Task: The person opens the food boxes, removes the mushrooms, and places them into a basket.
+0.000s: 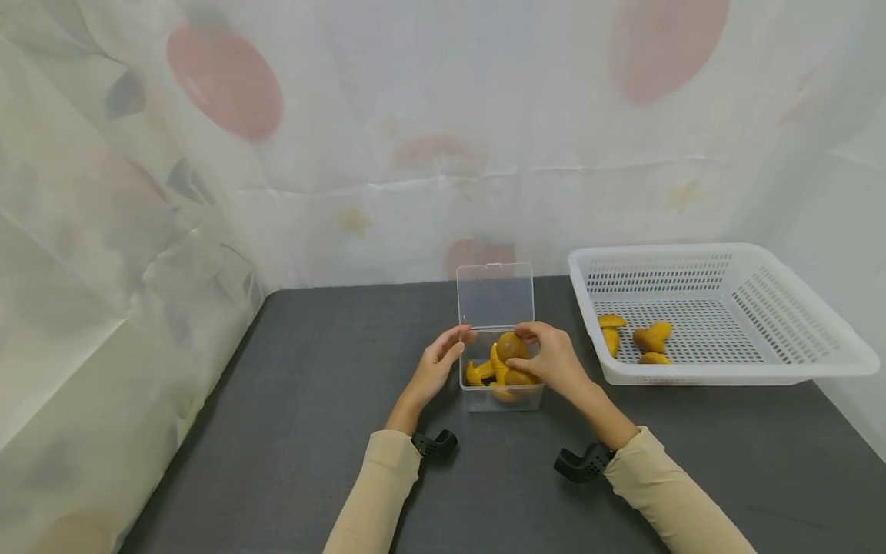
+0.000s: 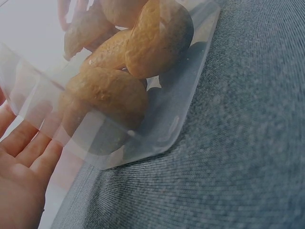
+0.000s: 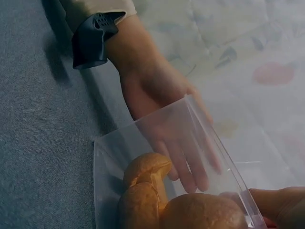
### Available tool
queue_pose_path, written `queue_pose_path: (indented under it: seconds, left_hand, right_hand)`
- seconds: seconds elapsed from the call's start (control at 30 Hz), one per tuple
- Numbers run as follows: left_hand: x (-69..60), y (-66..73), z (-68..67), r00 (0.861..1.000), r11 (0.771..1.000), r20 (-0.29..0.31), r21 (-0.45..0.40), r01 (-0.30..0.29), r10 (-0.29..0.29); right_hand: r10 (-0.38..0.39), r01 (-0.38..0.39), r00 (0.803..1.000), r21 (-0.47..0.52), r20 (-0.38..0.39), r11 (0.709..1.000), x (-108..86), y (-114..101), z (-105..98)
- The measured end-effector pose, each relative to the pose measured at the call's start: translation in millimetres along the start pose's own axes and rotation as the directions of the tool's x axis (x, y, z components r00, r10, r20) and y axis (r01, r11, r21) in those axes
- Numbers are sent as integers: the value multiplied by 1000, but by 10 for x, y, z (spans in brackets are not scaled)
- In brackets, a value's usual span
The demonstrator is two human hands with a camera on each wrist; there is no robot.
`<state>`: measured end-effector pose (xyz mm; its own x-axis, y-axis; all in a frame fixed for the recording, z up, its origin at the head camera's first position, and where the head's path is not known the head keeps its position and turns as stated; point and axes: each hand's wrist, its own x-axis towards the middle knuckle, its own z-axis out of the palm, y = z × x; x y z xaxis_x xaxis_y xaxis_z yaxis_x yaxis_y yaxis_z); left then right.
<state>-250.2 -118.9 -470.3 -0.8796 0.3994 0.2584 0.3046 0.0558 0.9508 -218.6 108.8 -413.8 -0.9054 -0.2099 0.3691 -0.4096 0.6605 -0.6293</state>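
A clear plastic box (image 1: 501, 398) with its hinged lid (image 1: 494, 296) raised holds several yellow-brown mushrooms (image 1: 479, 374), seen through its walls in both wrist views. My left hand (image 1: 432, 369) touches the box's left side, its extended fingers lying along the wall in the right wrist view. At the box's right side, my right hand (image 1: 557, 365) pinches a round-capped mushroom (image 1: 511, 346) between thumb and fingers, over the other mushrooms. In the left wrist view, only some of the right fingertips show at the top.
A white perforated basket (image 1: 741, 375) stands at the right of the dark table (image 1: 311, 408), with several mushrooms (image 1: 649, 339) near its left end. A pale patterned curtain (image 1: 415, 208) hangs behind and at the left.
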Motion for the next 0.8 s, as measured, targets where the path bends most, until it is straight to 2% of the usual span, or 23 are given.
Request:
queue_pose_path:
  seconds: [0.33, 0.8]
  left_hand:
    - [-5, 6, 0, 1000, 1000, 3, 9, 4, -4]
    - [-7, 10, -4, 1000, 1000, 4, 10, 21, -21]
  right_hand:
    - [12, -12, 1000, -71, -3, 997, 50, -19, 63]
    - [-121, 123, 992, 38, -36, 992, 40, -2, 23]
